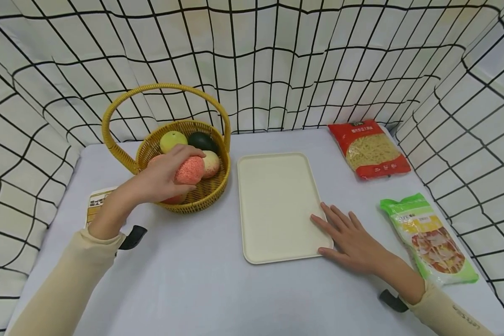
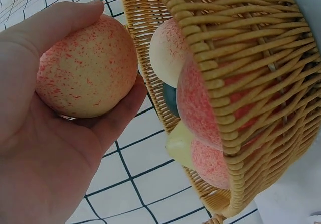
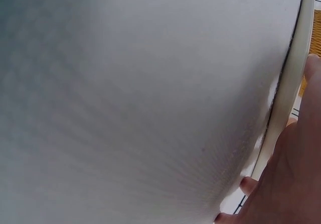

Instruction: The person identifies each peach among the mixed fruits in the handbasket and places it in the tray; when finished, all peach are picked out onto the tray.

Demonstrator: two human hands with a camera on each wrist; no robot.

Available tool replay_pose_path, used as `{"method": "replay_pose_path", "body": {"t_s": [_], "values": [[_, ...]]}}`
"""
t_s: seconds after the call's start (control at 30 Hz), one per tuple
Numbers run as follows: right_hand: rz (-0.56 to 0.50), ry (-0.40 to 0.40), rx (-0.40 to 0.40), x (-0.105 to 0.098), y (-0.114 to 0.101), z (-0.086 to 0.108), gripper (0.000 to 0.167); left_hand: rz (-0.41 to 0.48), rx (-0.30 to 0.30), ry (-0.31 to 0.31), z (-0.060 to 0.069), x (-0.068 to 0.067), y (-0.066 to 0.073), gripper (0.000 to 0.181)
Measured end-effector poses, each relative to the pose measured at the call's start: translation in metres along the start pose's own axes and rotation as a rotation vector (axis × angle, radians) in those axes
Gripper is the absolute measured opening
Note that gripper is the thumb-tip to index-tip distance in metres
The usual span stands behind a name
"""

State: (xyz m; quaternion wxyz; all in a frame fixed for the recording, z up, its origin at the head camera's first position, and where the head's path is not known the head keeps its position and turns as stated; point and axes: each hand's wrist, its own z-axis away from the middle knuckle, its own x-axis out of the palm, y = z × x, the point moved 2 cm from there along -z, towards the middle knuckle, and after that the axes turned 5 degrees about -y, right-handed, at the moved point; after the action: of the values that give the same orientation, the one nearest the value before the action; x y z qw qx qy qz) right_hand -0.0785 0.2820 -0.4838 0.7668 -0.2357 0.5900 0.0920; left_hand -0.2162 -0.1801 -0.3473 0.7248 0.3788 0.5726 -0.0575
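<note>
My left hand [image 1: 161, 176] grips a pinkish peach [image 1: 191, 170] above the yellow wicker basket [image 1: 199, 204]. The left wrist view shows thumb and fingers curled round the speckled peach [image 2: 90, 68], apart from the basket's rim. Inside the basket lie more peaches [image 1: 211, 164], a yellow-green fruit [image 1: 172, 140] and a dark green avocado-like fruit [image 1: 201, 141]. My right hand [image 1: 353, 240] has its fingers spread at the right edge of a cream rectangular tray [image 1: 279, 210], fingertips touching the rim. In the right wrist view only part of that hand [image 3: 288, 179] shows, beside the tray's side.
Toward the right lie a red pasta packet [image 1: 369, 149] and a green-and-white food packet [image 1: 432, 240]. A flat yellow-and-white packet [image 1: 96, 203] is partly hidden behind my left forearm. Black netting [image 1: 256, 60] over white cloth encloses the white table [image 1: 218, 289] at the back and sides.
</note>
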Motion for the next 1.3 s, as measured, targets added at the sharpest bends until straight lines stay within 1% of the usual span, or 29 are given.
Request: {"method": "replay_pose_path", "body": {"t_s": [0.17,0.27,0.43,0.57,0.93,1.1,1.17,1.23,1.3], "values": [[0.006,0.007,-0.004,0.0,-0.001,0.001,0.084,0.002,-0.009,0.018,-0.001,0.001,0.003,0.068],[0.008,0.01,-0.004,-0.001,-0.002,0.001,0.084,0.011,0.006,0.024,-0.002,0.002,0.005,0.068],[0.008,0.014,-0.005,-0.001,-0.002,0.001,0.085,0.048,0.033,0.017,-0.003,0.005,0.011,0.068],[0.006,0.017,-0.006,-0.001,-0.002,0.001,0.085,0.059,0.049,0.018,-0.004,0.007,0.016,0.067],[0.005,0.011,-0.002,-0.001,-0.001,0.001,0.084,0.054,0.069,0.02,-0.005,0.009,0.023,0.063],[0.004,0.011,0.001,-0.001,-0.001,0.001,0.084,0.041,0.093,0.012,-0.007,0.011,0.027,0.065],[0.003,0.01,0.001,-0.001,-0.002,0.001,0.084,0.043,0.099,-0.001,-0.008,0.013,0.027,0.067],[0.002,0.009,0.001,-0.001,-0.002,0.001,0.084,0.045,0.09,-0.01,-0.009,0.015,0.028,0.068],[-0.002,0.009,0.0,-0.001,-0.002,0.001,0.084,0.049,0.092,-0.022,-0.01,0.016,0.028,0.068]]}}
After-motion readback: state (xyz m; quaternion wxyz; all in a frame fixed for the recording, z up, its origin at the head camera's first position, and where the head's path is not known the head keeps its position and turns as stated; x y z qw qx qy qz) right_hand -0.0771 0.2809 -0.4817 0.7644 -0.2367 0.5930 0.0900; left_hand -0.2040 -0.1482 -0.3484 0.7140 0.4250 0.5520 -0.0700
